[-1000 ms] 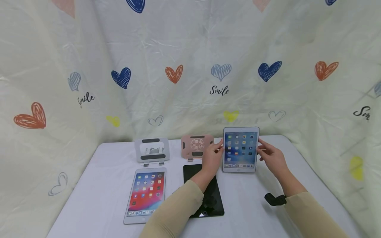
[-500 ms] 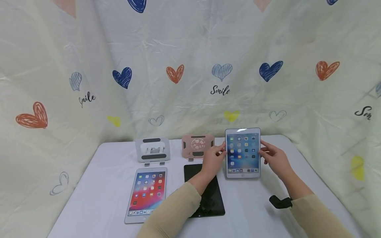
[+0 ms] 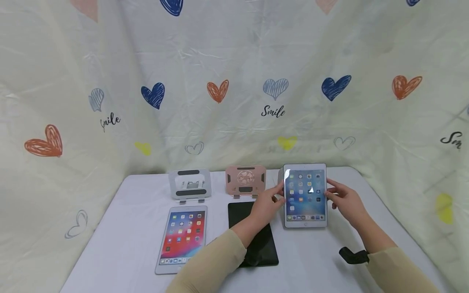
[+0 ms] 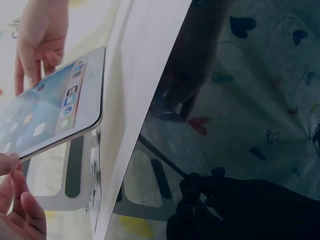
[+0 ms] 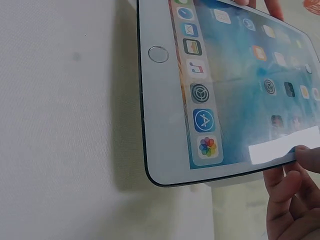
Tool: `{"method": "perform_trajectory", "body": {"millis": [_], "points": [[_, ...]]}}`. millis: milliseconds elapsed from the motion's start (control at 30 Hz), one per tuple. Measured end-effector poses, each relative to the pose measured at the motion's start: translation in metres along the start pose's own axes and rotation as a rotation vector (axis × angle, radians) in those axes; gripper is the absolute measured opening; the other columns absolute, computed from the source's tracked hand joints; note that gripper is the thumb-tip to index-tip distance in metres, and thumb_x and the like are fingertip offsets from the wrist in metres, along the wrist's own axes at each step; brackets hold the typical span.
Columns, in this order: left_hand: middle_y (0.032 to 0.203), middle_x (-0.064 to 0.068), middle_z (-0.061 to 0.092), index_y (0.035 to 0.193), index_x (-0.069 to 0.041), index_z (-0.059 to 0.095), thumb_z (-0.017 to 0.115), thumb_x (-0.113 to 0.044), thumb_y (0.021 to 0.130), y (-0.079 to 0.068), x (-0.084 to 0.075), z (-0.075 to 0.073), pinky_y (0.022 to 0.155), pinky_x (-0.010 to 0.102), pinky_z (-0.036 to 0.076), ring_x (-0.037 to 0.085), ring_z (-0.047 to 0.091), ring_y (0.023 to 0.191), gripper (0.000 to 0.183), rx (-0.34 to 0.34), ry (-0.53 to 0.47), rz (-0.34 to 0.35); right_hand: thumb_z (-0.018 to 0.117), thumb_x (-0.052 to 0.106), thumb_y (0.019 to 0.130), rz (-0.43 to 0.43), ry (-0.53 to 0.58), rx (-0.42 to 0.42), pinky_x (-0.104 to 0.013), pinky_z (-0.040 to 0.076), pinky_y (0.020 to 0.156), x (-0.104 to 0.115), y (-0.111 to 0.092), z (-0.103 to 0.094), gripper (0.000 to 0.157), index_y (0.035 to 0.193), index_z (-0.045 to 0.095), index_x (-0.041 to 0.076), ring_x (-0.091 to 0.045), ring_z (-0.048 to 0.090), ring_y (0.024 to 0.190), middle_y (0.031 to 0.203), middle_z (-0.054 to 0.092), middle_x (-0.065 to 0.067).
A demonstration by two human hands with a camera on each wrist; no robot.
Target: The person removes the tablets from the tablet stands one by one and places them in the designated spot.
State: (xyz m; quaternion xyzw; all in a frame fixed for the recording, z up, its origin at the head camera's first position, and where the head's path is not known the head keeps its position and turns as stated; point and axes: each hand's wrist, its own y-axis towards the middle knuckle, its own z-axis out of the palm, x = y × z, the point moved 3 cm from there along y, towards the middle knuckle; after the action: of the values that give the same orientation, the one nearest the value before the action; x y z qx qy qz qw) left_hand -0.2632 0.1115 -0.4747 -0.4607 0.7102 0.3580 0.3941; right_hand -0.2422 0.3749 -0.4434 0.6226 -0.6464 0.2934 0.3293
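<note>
A white-framed tablet, its screen lit blue with app icons, is held up off the table between both hands. My left hand pinches its left edge between thumb and fingers. On the opposite edge, my right hand grips it the same way, with thumb in front and fingers behind, as the right wrist view shows at the thumb. Behind the tablet stands a grey tablet stand with dark pads, mostly hidden in the head view. The tablet and stand look apart in the left wrist view.
A black tablet lies under my left forearm. Left of it is another white tablet with a red-blue screen. Along the back stand a pink stand and a light grey stand. A heart-patterned cloth hangs behind the white table.
Both hands have brought the tablet nearer to me and slightly right. An edge of the stand behind it has come into view. The other tablets and stands have stayed put.
</note>
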Motion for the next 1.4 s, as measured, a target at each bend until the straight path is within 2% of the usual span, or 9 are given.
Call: {"method": "perform_trajectory", "body": {"millis": [133, 433, 700, 933, 1167, 1400], "points": [[0.107, -0.019, 0.06, 0.151, -0.045, 0.032, 0.07, -0.023, 0.094, -0.003, 0.002, 0.004, 0.058, 0.024, 0.047, 0.005, 0.053, 0.076, 0.072, 0.05, 0.035, -0.009, 0.055, 0.026, 0.103, 0.026, 0.005, 0.014, -0.033, 0.05, 0.065, -0.002, -0.004, -0.001, 0.059, 0.154, 0.034, 0.005, -0.033, 0.061, 0.08, 0.124, 0.056, -0.028], [0.108, -0.016, 0.06, 0.153, -0.048, 0.026, 0.074, -0.018, 0.091, -0.01, 0.009, 0.01, 0.065, 0.026, 0.051, 0.006, 0.059, 0.078, 0.084, 0.191, -0.014, -0.095, 0.057, 0.021, 0.101, 0.074, 0.012, 0.1, -0.031, 0.049, 0.064, -0.009, -0.014, -0.005, 0.061, 0.153, 0.032, 0.0, -0.032, 0.06, 0.08, 0.12, 0.057, -0.028], [0.107, -0.018, 0.06, 0.156, -0.044, 0.021, 0.075, -0.015, 0.09, -0.014, 0.013, 0.02, 0.062, 0.025, 0.049, 0.005, 0.059, 0.074, 0.09, 0.276, 0.033, -0.087, 0.06, 0.03, 0.1, 0.105, 0.001, 0.171, -0.033, 0.046, 0.068, -0.021, -0.02, -0.01, 0.068, 0.154, 0.03, 0.0, -0.03, 0.06, 0.082, 0.122, 0.058, -0.026], [0.101, -0.015, 0.059, 0.158, -0.037, 0.021, 0.077, -0.015, 0.088, -0.016, 0.008, 0.024, 0.058, 0.026, 0.046, 0.008, 0.057, 0.069, 0.092, 0.302, 0.077, -0.136, 0.062, 0.027, 0.099, 0.127, 0.041, 0.24, -0.034, 0.049, 0.073, -0.026, -0.023, -0.011, 0.071, 0.155, 0.026, 0.001, -0.028, 0.059, 0.086, 0.124, 0.056, -0.024], [0.091, -0.012, 0.058, 0.16, -0.021, 0.02, 0.079, -0.014, 0.086, -0.019, 0.004, 0.032, 0.057, 0.026, 0.043, 0.012, 0.052, 0.066, 0.095, 0.326, 0.167, -0.17, 0.065, 0.017, 0.095, 0.099, 0.051, 0.321, -0.032, 0.053, 0.077, -0.034, -0.021, -0.007, 0.076, 0.156, 0.022, 0.0, -0.027, 0.056, 0.099, 0.127, 0.049, -0.024], [0.094, -0.007, 0.06, 0.16, -0.018, 0.017, 0.081, -0.014, 0.084, -0.023, 0.0, 0.034, 0.058, 0.026, 0.044, 0.012, 0.054, 0.071, 0.099, 0.396, 0.204, -0.171, 0.066, 0.015, 0.094, 0.098, 0.049, 0.338, -0.033, 0.052, 0.073, -0.035, -0.027, -0.005, 0.074, 0.153, 0.026, -0.003, -0.026, 0.056, 0.094, 0.12, 0.053, -0.02]]}}
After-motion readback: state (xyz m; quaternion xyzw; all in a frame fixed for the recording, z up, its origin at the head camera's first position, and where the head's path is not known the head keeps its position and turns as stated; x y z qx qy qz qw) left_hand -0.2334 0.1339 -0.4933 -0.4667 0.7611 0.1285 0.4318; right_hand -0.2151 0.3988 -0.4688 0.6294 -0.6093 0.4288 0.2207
